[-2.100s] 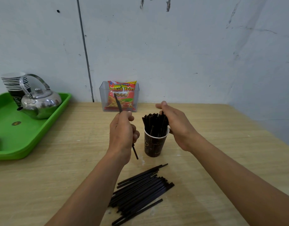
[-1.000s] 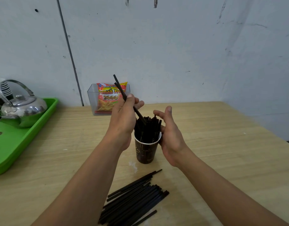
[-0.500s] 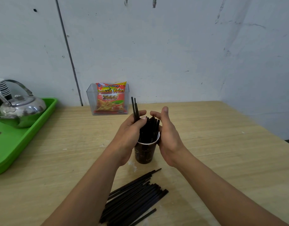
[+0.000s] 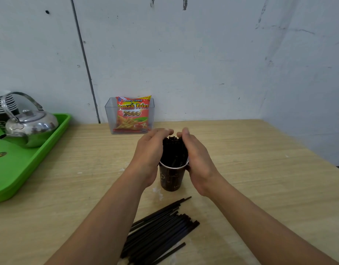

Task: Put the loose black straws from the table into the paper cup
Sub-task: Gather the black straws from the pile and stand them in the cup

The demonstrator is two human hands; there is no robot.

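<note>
A dark brown paper cup stands on the wooden table, packed with upright black straws. My left hand and my right hand cup this bundle from either side just above the rim. Their fingertips nearly meet over the far side of the straw tops. My hands hide most of the bundle. A pile of several loose black straws lies on the table in front of the cup, between my forearms.
A green tray at the left holds a steel kettle and a stack of paper cups. A clear box with a French fries snack packet stands against the wall behind the cup.
My left hand brought a straw over from the left and lowered it into the cup. It now closes on the bundle opposite my right hand, and no straw sticks up above it.
</note>
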